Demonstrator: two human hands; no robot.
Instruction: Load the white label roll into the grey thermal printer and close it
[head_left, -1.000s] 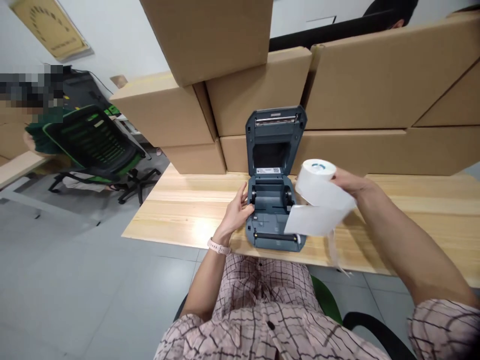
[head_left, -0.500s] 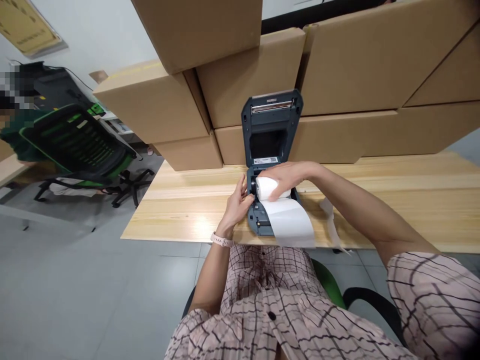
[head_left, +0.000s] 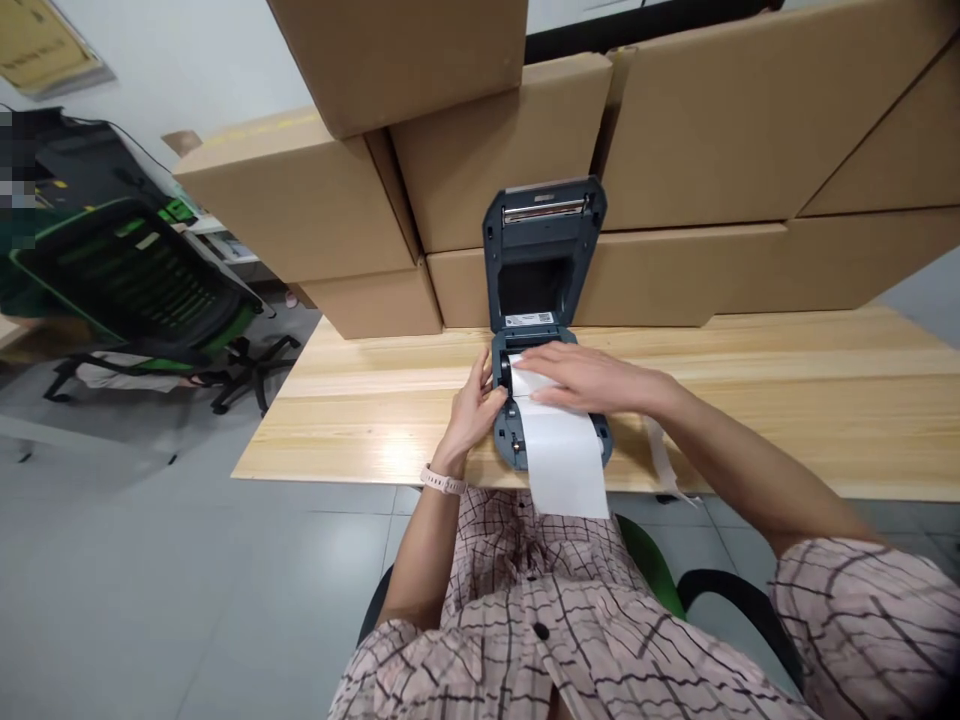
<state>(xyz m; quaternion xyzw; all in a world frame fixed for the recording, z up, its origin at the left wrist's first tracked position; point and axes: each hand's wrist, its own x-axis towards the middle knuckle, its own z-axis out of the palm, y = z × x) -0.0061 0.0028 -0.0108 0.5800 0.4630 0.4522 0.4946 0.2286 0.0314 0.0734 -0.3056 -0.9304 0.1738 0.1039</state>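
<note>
A dark grey label printer (head_left: 512,445) stands on the wooden table with its lid (head_left: 540,250) raised. My left hand (head_left: 474,408) grips the printer's left side, thumb over the rim beside the black roll holder and fingers along the outside. In the printer's bay lies a white label roll (head_left: 525,380), partly covered by my right hand (head_left: 581,378). The fingers and thumb of that hand are laid across the roll and touch it. From the roll a white paper strip (head_left: 566,460) runs toward me, over the printer's front and past the table edge.
Stacked cardboard boxes (head_left: 690,140) line the back of the table (head_left: 360,420). A torn paper strip (head_left: 660,450) lies right of the printer, hanging over the front edge. At far left are an office chair (head_left: 127,280) and part of another person.
The roll has sunk deeper into the printer's bay, my right hand flattening over it. Its loose strip has swung left and now hangs straighter over the printer's front. My left hand stays in place.
</note>
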